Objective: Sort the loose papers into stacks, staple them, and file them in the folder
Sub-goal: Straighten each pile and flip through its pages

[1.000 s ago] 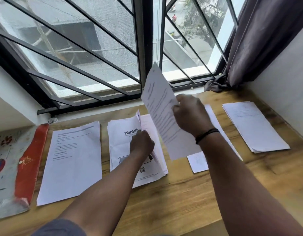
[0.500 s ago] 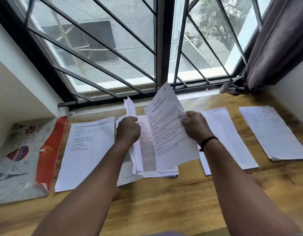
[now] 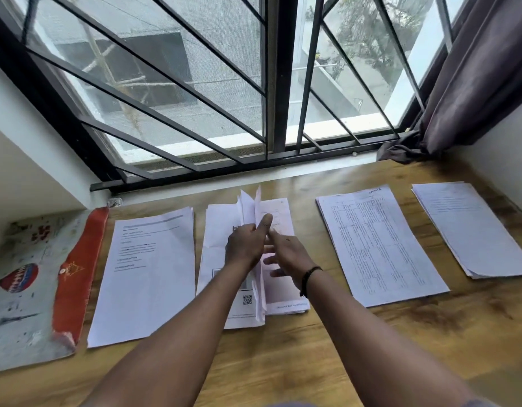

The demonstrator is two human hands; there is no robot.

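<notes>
Centre of frame: left hand (image 3: 244,245) fingers pinch upright sheets of the middle stack (image 3: 221,230); right hand (image 3: 289,257) fingers spread flat on its lower pages, on the counter (image 3: 312,348).

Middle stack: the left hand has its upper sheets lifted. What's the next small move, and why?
Probably lower the lifted sheets flat onto the middle stack. The left hand props them on edge, while the right hand, fingers extended and holding nothing, lies over the exposed page, so the insert looks done.
</notes>
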